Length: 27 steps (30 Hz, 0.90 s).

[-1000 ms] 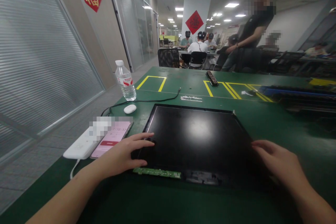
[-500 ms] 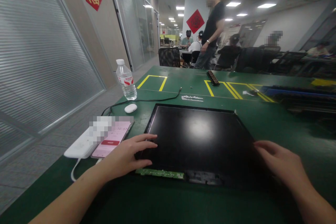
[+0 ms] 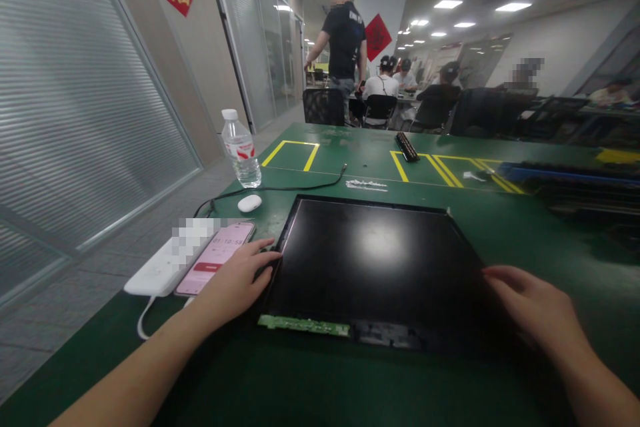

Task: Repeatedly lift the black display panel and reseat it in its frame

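A black LCD panel lies face up on the green table, its glass reflecting a bright patch of light. Along its near edge runs a narrow green circuit board. My left hand is at the panel's left edge with its fingers apart, the fingertips at the frame. At the right edge, my right hand has its fingers closed on the panel's side; its fingertips are partly hidden. Left of the panel, a phone with a pink screen lies partly behind my left hand, against a white power bank.
A water bottle, a white earbud case and a black cable are at the table's left. Yellow tape outlines and a black slotted strip lie farther back. Dark blurred equipment occupies the right. A person stands beyond the table.
My left hand has drawn back leftward from over the glass to the panel's left edge. The right hand and panel stay nearly in place. The person behind has moved left.
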Each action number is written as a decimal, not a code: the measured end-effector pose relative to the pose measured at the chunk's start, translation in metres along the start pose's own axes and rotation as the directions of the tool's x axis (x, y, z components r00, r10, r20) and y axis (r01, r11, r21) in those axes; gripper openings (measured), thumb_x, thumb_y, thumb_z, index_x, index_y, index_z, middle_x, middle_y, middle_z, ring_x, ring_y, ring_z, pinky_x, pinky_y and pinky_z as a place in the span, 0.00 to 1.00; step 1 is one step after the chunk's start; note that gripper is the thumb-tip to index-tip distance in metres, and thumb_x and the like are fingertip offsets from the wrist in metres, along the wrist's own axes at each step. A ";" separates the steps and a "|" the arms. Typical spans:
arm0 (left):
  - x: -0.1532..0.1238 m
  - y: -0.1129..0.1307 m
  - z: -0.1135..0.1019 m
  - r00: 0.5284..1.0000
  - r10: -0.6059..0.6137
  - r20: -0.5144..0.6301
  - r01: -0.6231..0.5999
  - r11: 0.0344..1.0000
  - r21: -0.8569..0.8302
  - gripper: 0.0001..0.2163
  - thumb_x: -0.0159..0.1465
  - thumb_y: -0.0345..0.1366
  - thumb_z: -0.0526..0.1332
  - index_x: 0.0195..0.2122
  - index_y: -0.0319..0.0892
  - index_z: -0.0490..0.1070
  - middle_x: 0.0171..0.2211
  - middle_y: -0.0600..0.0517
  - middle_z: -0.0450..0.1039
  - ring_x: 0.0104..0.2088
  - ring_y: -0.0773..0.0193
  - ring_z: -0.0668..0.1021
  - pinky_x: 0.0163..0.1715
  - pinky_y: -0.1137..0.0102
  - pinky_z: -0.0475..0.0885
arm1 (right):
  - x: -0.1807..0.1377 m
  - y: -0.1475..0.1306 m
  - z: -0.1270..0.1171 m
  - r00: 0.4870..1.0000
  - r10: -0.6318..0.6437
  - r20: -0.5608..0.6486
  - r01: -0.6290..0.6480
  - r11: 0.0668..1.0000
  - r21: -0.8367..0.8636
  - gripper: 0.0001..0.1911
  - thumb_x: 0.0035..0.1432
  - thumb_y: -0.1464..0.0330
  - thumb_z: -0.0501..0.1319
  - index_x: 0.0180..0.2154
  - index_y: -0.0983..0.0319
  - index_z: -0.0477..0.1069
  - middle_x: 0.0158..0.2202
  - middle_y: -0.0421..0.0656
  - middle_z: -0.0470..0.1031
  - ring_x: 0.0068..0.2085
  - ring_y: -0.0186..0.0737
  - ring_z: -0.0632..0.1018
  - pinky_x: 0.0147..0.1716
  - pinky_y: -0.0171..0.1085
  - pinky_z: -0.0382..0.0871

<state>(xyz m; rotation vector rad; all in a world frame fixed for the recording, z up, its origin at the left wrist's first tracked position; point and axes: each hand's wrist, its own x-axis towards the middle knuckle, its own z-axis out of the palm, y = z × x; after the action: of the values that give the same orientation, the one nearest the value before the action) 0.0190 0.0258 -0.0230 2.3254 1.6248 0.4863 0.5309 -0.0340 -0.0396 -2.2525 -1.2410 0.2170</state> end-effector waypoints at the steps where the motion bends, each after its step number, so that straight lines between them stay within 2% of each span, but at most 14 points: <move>1: 0.000 0.000 0.000 1.000 0.005 0.006 -0.005 1.000 -0.005 0.21 0.67 0.41 0.56 0.53 0.42 0.84 0.63 0.38 0.78 0.63 0.37 0.79 0.64 0.43 0.71 | 0.000 0.000 0.000 1.000 0.004 0.008 -0.004 1.000 0.003 0.17 0.49 0.52 0.60 0.32 0.51 0.83 0.34 0.46 0.85 0.36 0.56 0.83 0.40 0.52 0.76; 8: 0.001 0.001 0.000 1.000 0.007 0.013 -0.006 0.999 -0.041 0.24 0.65 0.38 0.55 0.57 0.38 0.81 0.60 0.36 0.81 0.59 0.40 0.81 0.63 0.45 0.72 | 0.003 0.002 -0.001 1.000 -0.003 0.020 0.002 1.000 0.021 0.16 0.47 0.55 0.60 0.33 0.52 0.83 0.35 0.45 0.86 0.38 0.56 0.83 0.39 0.49 0.75; 16: -0.002 0.003 -0.001 1.000 -0.026 -0.002 0.026 0.995 -0.100 0.26 0.63 0.37 0.58 0.61 0.41 0.78 0.60 0.39 0.82 0.59 0.41 0.81 0.62 0.46 0.73 | 0.005 0.006 0.001 0.998 0.028 0.050 -0.030 0.999 0.037 0.16 0.43 0.63 0.58 0.32 0.54 0.82 0.34 0.46 0.85 0.34 0.52 0.82 0.36 0.47 0.74; 20: -0.001 0.005 -0.002 0.999 -0.050 0.002 0.049 0.991 -0.124 0.26 0.63 0.37 0.58 0.62 0.40 0.78 0.60 0.38 0.82 0.60 0.39 0.81 0.63 0.45 0.71 | 0.002 0.001 -0.001 0.998 0.034 0.051 -0.036 0.999 0.035 0.16 0.41 0.63 0.58 0.31 0.54 0.82 0.35 0.46 0.86 0.35 0.53 0.82 0.37 0.48 0.74; 22: -0.001 0.007 -0.002 0.998 -0.066 0.006 0.066 0.989 -0.135 0.27 0.63 0.37 0.59 0.63 0.39 0.77 0.61 0.37 0.81 0.61 0.38 0.80 0.64 0.43 0.69 | 0.000 -0.002 -0.002 0.999 0.024 0.039 -0.025 0.999 0.021 0.16 0.42 0.62 0.58 0.31 0.53 0.82 0.36 0.46 0.86 0.37 0.55 0.83 0.41 0.49 0.75; 27: -0.001 0.012 0.002 0.993 -0.115 0.004 0.114 0.975 -0.189 0.29 0.63 0.36 0.60 0.66 0.33 0.75 0.66 0.33 0.75 0.71 0.35 0.69 0.70 0.43 0.60 | 0.000 -0.003 -0.002 0.999 0.016 0.050 -0.015 1.000 -0.001 0.18 0.44 0.59 0.58 0.34 0.53 0.83 0.38 0.47 0.86 0.40 0.56 0.83 0.45 0.52 0.74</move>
<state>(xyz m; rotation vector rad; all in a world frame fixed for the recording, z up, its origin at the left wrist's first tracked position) 0.0298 0.0205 -0.0204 2.0826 1.6286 0.5961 0.5293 -0.0336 -0.0360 -2.2709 -1.2500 0.2806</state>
